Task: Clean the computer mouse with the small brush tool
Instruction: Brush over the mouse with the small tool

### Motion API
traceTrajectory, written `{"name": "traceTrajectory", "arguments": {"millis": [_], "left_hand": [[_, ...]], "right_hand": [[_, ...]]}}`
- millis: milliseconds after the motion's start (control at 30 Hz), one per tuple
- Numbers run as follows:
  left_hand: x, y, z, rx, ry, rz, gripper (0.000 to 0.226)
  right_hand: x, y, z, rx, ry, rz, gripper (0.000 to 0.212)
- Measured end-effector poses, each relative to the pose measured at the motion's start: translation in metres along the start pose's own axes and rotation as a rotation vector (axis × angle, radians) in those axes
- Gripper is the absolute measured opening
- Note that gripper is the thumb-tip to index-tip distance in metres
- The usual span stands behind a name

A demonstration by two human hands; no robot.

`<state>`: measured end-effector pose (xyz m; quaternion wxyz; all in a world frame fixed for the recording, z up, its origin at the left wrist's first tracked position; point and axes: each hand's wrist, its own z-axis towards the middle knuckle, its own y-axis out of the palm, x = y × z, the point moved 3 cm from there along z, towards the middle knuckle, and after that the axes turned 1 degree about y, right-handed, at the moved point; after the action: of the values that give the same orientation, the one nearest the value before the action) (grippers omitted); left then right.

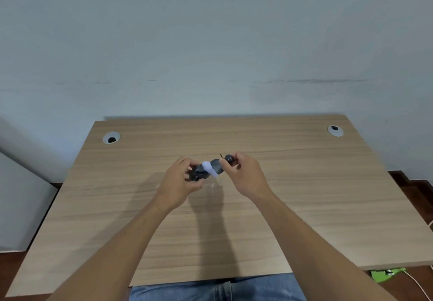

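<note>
Above the middle of the wooden desk [304,195], my left hand [181,183] grips a dark computer mouse [199,174], held up off the surface and partly hidden by my fingers. My right hand [246,174] holds a small grey brush tool [218,166] by its dark rounded end. The tool's pale, whitish tip rests against the mouse's upper side. A small clear piece [214,184], perhaps a cap, lies on the desk just below the two hands.
Two round cable grommets sit at the back corners of the desk, one on the left [111,137] and one on the right [335,130]. A blue-grey wall rises behind. A green item [386,273] and a white cable [419,286] lie on the floor at the lower right.
</note>
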<state>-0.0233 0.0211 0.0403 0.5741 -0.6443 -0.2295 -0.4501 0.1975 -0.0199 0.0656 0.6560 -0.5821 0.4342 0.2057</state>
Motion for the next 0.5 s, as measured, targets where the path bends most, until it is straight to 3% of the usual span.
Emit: {"name": "traceTrajectory", "arguments": {"millis": [200,367,500], "left_hand": [[-0.013,0.001,0.002,0.023,-0.245,-0.273,0.035],[-0.023,0.006,0.000,0.026,-0.419,-0.547,0.065],[-0.023,0.010,0.000,-0.027,-0.542,-0.861,0.044]], "right_hand": [[0.025,-0.010,0.005,0.019,0.231,0.161,0.023],[0.034,-0.010,0.002,-0.022,0.255,0.260,0.022],[0.040,-0.011,0.001,-0.009,0.266,0.304,0.020]]}}
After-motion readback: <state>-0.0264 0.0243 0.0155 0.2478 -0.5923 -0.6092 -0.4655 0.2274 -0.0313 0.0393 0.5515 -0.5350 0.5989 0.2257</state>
